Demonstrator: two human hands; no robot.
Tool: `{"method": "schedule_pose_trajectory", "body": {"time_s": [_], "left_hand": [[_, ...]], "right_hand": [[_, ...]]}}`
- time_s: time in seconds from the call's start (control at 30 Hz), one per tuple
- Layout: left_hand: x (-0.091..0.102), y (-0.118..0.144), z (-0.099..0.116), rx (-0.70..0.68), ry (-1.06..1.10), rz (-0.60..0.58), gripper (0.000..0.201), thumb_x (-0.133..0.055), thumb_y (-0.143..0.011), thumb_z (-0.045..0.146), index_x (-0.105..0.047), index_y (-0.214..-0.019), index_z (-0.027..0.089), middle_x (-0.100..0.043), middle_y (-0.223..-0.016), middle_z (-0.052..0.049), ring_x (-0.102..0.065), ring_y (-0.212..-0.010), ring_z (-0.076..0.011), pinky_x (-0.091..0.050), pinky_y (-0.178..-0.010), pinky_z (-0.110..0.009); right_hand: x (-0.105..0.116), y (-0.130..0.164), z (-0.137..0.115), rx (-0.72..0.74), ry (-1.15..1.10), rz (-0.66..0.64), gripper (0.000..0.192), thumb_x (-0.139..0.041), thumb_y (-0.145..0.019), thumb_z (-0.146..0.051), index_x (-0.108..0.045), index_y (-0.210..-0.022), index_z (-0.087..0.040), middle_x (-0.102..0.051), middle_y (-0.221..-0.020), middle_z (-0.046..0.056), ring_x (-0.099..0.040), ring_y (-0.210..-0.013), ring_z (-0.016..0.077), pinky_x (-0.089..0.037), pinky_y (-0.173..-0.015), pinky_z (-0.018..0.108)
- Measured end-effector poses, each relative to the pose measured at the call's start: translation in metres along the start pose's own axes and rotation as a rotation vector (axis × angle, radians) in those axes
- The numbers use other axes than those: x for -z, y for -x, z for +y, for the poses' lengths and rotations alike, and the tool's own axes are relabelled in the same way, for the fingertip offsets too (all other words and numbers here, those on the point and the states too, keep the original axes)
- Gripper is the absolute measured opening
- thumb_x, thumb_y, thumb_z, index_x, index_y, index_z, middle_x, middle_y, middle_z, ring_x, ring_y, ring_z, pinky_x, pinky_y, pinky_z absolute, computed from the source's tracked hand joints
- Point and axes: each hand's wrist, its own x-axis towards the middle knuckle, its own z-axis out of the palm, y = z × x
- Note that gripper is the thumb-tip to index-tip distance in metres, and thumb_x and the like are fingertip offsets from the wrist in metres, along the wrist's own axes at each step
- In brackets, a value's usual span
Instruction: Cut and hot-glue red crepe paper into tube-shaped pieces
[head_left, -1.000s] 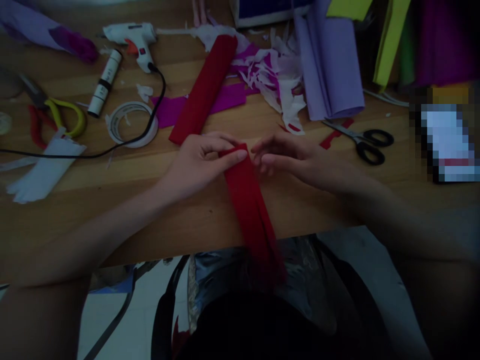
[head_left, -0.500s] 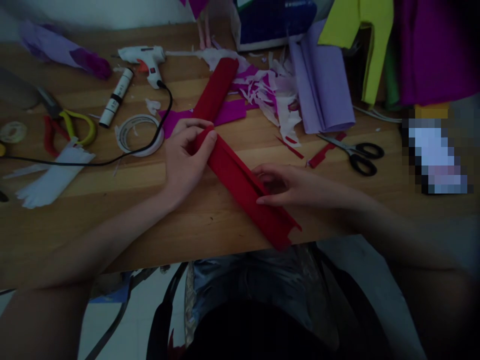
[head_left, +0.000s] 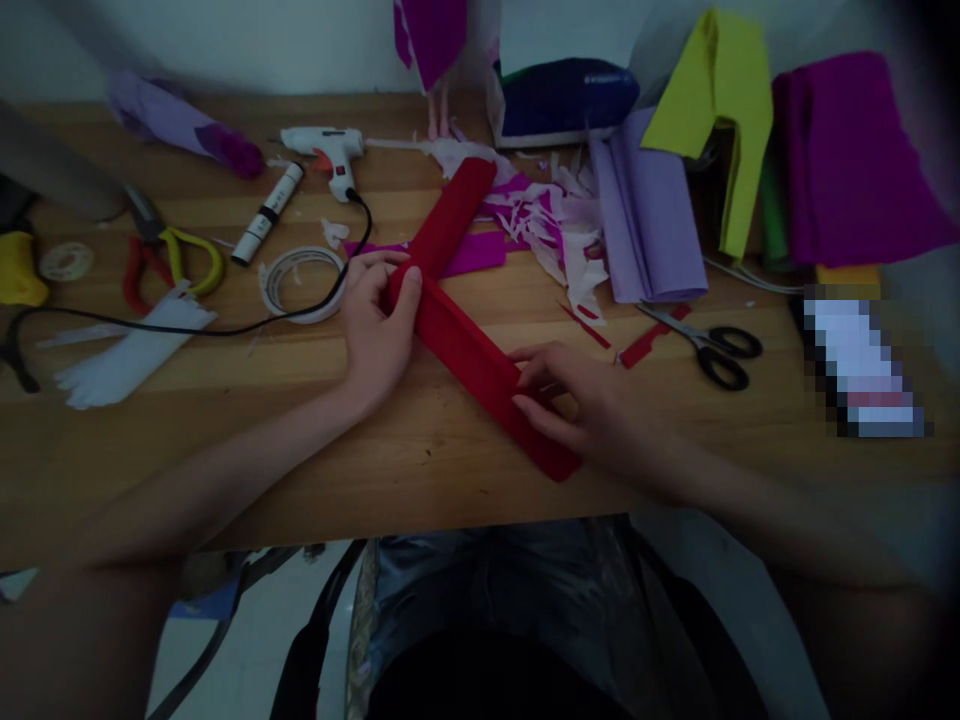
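Two hands on one folded red crepe strip (head_left: 480, 365); strip now lies flat on the wooden surface (head_left: 225, 420), running from 11 o'clock to 5 o'clock, where a second ago it hung upright over the near edge toward the lap; reading: the piece has been laid down and is being pressed flat. Left hand (head_left: 375, 325): fingers closed on the strip's far end, thumb on top. Right hand (head_left: 581, 405): fingers stretched nearly flat, pressing the strip's near half to the surface, not pinching it; half a second ago this hand sat higher along the strip. Second red roll (head_left: 450, 215) at 12 o'clock of the left hand, its near end touching the strip's far end. Tape ring (head_left: 300, 285) at 9 o'clock of the left hand, crossed by a black cord; glue gun (head_left: 326, 150) beyond it at 11 o'clock. Scissors (head_left: 709, 345) at 2 o'clock of the right hand, apart from it; lilac paper fold (head_left: 649, 220) behind them.
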Motion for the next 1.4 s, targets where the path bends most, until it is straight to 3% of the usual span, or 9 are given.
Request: {"method": "schedule_pose_trajectory", "body": {"time_s": [0.07,0.23,0.4,0.6,0.8,0.9,1.13,1.4], "left_hand": [[0.0,-0.001,-0.001,0.016,0.028,-0.019,0.031,-0.06,-0.087,0.043,-0.055,-0.065,0.021,-0.061,-0.092,-0.005,-0.059,-0.094,-0.0204,-0.045,-0.09,-0.04],[0.004,-0.006,0.001,0.074,0.092,-0.115,0.024,-0.063,-0.084,0.035,-0.06,-0.063,0.023,-0.064,-0.093,-0.003,-0.059,-0.097,-0.0196,-0.046,-0.093,-0.037],[0.006,-0.013,0.002,0.114,0.162,-0.165,0.022,-0.067,-0.081,0.037,-0.066,-0.064,0.024,-0.064,-0.096,-0.003,-0.059,-0.097,-0.0201,-0.047,-0.089,-0.037],[0.004,-0.014,0.0,0.035,0.148,-0.108,0.026,-0.067,-0.079,0.043,-0.064,-0.062,0.024,-0.065,-0.091,-0.006,-0.061,-0.093,-0.0224,-0.047,-0.088,-0.041],[0.005,-0.013,0.004,-0.026,0.097,-0.088,0.031,-0.064,-0.081,0.049,-0.058,-0.061,0.026,-0.063,-0.09,-0.005,-0.059,-0.092,-0.0243,-0.045,-0.09,-0.045],[0.006,-0.013,0.008,-0.048,0.062,-0.075,0.031,-0.062,-0.083,0.05,-0.057,-0.063,0.026,-0.062,-0.091,-0.006,-0.059,-0.092,-0.0242,-0.045,-0.089,-0.046],[0.007,-0.012,0.01,-0.061,0.036,-0.008,0.034,-0.061,-0.084,0.051,-0.052,-0.063,0.026,-0.058,-0.089,-0.006,-0.057,-0.094,-0.0253,-0.043,-0.09,-0.048],[0.007,-0.012,0.013,-0.038,0.096,-0.041,0.034,-0.061,-0.085,0.054,-0.057,-0.067,0.025,-0.058,-0.091,-0.003,-0.057,-0.096,-0.02,-0.042,-0.09,-0.044]], "right_hand": [[-0.001,-0.001,0.003,0.005,-0.018,-0.015,0.009,-0.056,-0.086,-0.029,-0.052,-0.09,-0.021,-0.067,-0.103,0.008,-0.066,-0.083,0.0195,-0.055,-0.073,0.035],[-0.004,-0.004,0.013,-0.095,-0.177,-0.026,0.02,-0.063,-0.08,-0.024,-0.048,-0.093,-0.023,-0.065,-0.086,0.001,-0.065,-0.075,0.0156,-0.055,-0.068,0.03],[-0.003,-0.005,0.011,-0.113,-0.317,-0.04,0.02,-0.063,-0.08,-0.022,-0.047,-0.092,-0.023,-0.061,-0.084,0.0,-0.062,-0.071,0.013,-0.054,-0.063,0.027],[0.003,-0.007,0.002,-0.184,-0.498,-0.099,0.017,-0.062,-0.083,-0.032,-0.049,-0.089,-0.022,-0.06,-0.084,0.0,-0.06,-0.072,0.0119,-0.052,-0.062,0.025],[0.004,-0.012,0.009,-0.272,-0.575,-0.142,0.02,-0.06,-0.084,-0.04,-0.05,-0.088,-0.023,-0.064,-0.083,0.001,-0.061,-0.078,0.0146,-0.052,-0.064,0.027],[0.004,-0.013,0.01,-0.304,-0.609,-0.159,0.02,-0.061,-0.083,-0.039,-0.05,-0.09,-0.024,-0.067,-0.086,0.001,-0.064,-0.082,0.0161,-0.053,-0.068,0.029],[0.002,-0.013,0.007,-0.228,-0.54,-0.088,0.014,-0.06,-0.085,-0.035,-0.058,-0.089,-0.022,-0.066,-0.091,0.003,-0.063,-0.086,0.0156,-0.053,-0.076,0.031],[-0.004,-0.016,0.017,-0.415,-0.79,-0.176,0.028,-0.071,-0.074,-0.03,-0.051,-0.092,-0.024,-0.071,-0.083,-0.002,-0.068,-0.077,0.0145,-0.056,-0.07,0.031]]}}
